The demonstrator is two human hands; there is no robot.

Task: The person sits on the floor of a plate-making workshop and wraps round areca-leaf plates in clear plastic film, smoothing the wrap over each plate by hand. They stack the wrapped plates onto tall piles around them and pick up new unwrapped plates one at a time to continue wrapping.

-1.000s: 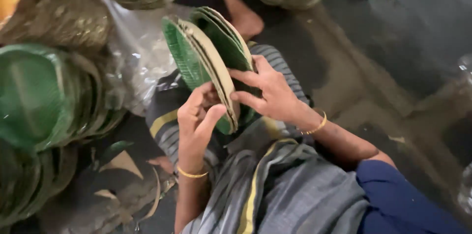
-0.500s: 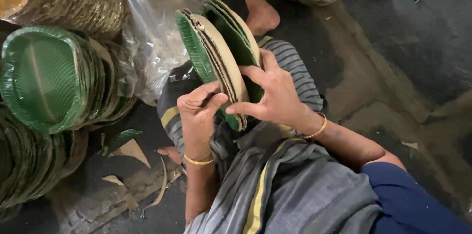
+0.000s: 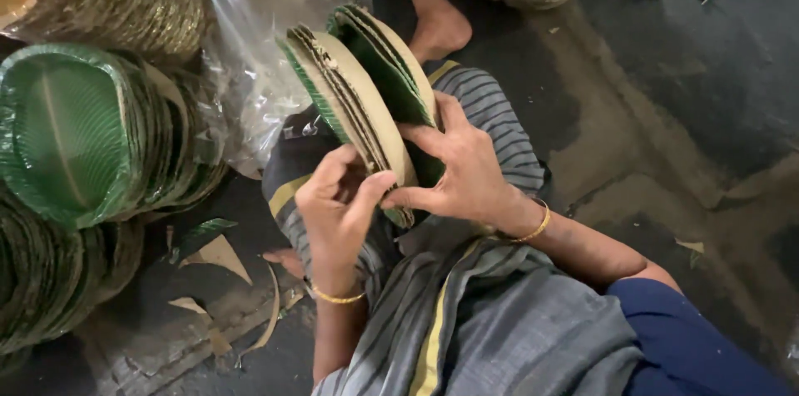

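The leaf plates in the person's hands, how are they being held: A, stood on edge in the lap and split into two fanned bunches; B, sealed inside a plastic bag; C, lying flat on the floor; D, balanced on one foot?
A: the leaf plates stand on edge over the lap, the left hand and right hand parting them into two fanned bunches.

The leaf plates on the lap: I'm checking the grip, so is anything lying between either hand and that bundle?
Nothing visible does. The left hand grips the near edge of the leaf plates directly, and the right hand lies bare against the bundle's right side. The plastic sheet is behind it, apart from both hands.
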